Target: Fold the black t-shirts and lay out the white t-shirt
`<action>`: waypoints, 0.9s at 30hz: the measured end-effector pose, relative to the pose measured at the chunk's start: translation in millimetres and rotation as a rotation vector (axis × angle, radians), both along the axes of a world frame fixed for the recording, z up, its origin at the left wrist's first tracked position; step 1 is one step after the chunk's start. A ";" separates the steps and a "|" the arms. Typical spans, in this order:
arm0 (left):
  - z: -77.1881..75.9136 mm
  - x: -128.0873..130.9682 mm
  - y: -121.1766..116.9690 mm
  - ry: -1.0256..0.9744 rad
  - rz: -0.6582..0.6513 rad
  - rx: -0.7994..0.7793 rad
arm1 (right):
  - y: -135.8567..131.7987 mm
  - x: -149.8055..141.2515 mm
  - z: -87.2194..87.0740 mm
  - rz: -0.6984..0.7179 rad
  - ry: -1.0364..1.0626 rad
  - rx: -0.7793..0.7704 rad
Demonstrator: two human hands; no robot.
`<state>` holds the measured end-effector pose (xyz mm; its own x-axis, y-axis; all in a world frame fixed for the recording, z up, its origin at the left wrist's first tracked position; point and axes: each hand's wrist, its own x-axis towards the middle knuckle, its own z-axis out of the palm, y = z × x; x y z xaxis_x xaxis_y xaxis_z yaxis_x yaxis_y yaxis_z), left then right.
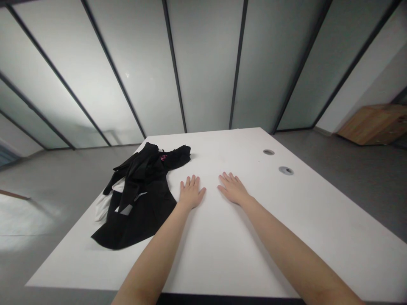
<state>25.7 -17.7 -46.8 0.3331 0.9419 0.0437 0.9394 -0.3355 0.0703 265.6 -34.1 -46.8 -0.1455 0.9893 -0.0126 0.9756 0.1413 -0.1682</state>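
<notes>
My left hand (191, 194) lies flat on the white table (222, 245), palm down with the fingers spread. To its right, my right hand (232, 187) rests the same way, also holding nothing. Just left of my left hand is a heap of black clothing (148, 207), crumpled at the top and spread flatter toward the front. Pink marking shows near its upper part. Some white cloth (103, 207) sticks out at the heap's left side. How many garments lie in the heap I cannot tell.
Two round cable holes, one farther back (269, 152) and a nearer grommet (286, 170), sit in the table's right side. Behind the table stands a frosted glass partition (206, 63) with dark frames. A wooden cabinet (372, 125) is on the floor at the far right.
</notes>
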 end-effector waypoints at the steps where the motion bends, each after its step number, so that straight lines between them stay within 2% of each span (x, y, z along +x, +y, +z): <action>1: 0.5 0.1 -0.2 0.000 0.000 -0.003 | -0.1 -0.2 0.5 0.000 -0.003 -0.001; 18: -3.3 -0.9 0.5 0.009 -0.008 0.026 | 2.2 1.8 -5.1 0.000 0.007 0.014; 27: -1.3 -2.7 1.2 0.003 0.004 0.015 | -3.3 -0.6 5.8 -0.005 -0.006 -0.014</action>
